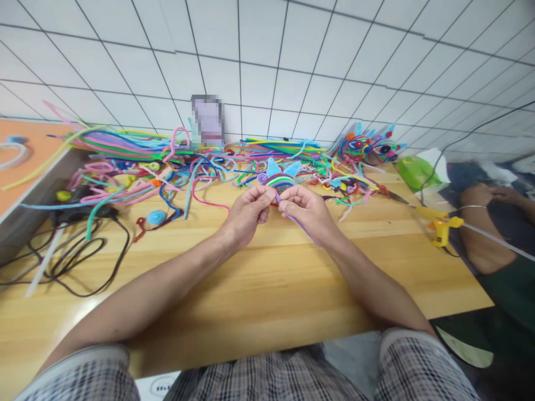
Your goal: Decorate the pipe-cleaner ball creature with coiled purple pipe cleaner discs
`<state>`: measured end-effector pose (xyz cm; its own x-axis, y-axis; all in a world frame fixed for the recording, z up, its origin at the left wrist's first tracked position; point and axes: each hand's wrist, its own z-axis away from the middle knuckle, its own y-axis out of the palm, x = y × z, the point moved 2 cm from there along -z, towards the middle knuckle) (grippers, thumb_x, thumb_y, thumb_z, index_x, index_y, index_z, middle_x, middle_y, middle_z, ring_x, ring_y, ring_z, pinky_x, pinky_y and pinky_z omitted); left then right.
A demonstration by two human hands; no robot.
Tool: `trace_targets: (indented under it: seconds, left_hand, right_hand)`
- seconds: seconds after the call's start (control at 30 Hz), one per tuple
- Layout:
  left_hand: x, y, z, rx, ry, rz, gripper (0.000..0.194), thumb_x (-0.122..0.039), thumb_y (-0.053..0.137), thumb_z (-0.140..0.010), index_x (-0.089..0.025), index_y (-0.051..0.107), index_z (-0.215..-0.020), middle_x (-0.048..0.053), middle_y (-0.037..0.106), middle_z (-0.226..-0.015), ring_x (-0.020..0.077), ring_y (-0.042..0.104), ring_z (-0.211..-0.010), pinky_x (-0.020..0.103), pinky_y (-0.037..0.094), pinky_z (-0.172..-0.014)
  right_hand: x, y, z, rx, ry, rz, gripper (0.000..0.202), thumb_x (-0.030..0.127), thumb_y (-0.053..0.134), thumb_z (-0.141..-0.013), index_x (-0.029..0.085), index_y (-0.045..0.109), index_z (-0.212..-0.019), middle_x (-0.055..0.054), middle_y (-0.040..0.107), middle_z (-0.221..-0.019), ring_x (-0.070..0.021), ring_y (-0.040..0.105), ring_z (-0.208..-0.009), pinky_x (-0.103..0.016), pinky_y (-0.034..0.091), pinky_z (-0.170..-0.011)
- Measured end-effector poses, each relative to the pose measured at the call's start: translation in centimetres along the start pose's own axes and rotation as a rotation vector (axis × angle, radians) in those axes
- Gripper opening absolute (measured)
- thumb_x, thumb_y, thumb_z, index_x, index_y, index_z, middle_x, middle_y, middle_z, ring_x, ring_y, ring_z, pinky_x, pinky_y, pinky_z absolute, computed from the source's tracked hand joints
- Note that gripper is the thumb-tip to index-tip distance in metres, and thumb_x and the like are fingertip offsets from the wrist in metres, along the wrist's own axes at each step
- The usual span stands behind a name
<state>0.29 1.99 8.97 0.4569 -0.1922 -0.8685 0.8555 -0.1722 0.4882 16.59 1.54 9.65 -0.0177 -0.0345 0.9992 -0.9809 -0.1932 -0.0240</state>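
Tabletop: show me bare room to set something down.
Bare: between left forearm and right forearm; also between right forearm and yellow glue gun. Crowded: along the wall, with pipe cleaners, and left, with black cables.

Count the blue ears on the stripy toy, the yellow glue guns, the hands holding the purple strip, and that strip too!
Blue ears on the stripy toy: 2
Yellow glue gun: 1
Hands, left hand and right hand: 2
Purple strip: 1
Total: 6

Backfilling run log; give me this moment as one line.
right hand: pinching thin purple fuzzy stem | left hand: at same stem | just beyond: blue-peaked, rainbow-striped fuzzy piece
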Motion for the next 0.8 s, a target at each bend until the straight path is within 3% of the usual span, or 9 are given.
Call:
trace_targets:
  seconds: [0.2, 0.4, 0.63, 0.8]
  left_hand:
    - [-0.8, -0.7, -1.0, 0.146, 0.083, -0.285, 0.03, -0.042, 0.089, -0.077, -0.017, 0.073, -0.082, 0.0, 0.069, -0.074, 0.0077, 0.04, -0.053, 0.024, 0.03, -0.052]
    - [-1.7, -1.1, -1.1, 0.2, 0.172, -0.519, 0.023, -0.037, 0.084, -0.08, -0.017, 0.072, -0.077, -0.001, 0.064, -0.072, 0.0122, 0.048, -0.067, 0.024, 0.035, -0.061]
    - [0.4, -0.7, -0.4, 0.063, 0.085, -0.216, 0.03, -0.042, 0.085, -0.081, -0.019, 0.066, -0.081, -0.006, 0.047, -0.062, 0.0086, 0.034, -0.054, 0.023, 0.025, -0.052]
    - [1.6, -0.2, 0.0, -0.005, 0.017, -0.03, 0.036, -0.045, 0.089, -0.079, -0.019, 0.065, -0.082, -0.007, 0.046, -0.06, 0.0075, 0.035, -0.051, 0.022, 0.028, -0.051]
  right_hand:
    - [2.0, -1.0, 0.5, -0.049, -0.193, 0.354, 0.006, 0.026, 0.068, -0.084, 0.021, 0.072, -0.084, 0.0, 0.07, -0.075, -0.0138, 0.058, -0.068, -0.028, 0.043, -0.065]
    - [2.4, -1.1, 0.7, -0.025, -0.263, 0.474, 0.005, 0.025, 0.068, -0.085, 0.022, 0.072, -0.084, 0.0, 0.07, -0.073, -0.0142, 0.057, -0.066, -0.029, 0.042, -0.063]
    - [0.7, 0.3, 0.7, -0.14, -0.227, 0.318, 0.012, 0.034, 0.072, -0.087, 0.022, 0.071, -0.086, 0.0, 0.07, -0.075, -0.0152, 0.061, -0.068, -0.031, 0.046, -0.066]
    - [-0.5, 0.9, 0.4, -0.14, -0.157, 0.146, 0.025, 0.045, 0.08, -0.084, 0.022, 0.069, -0.088, 0.0, 0.07, -0.078, -0.0153, 0.061, -0.072, -0.03, 0.049, -0.07]
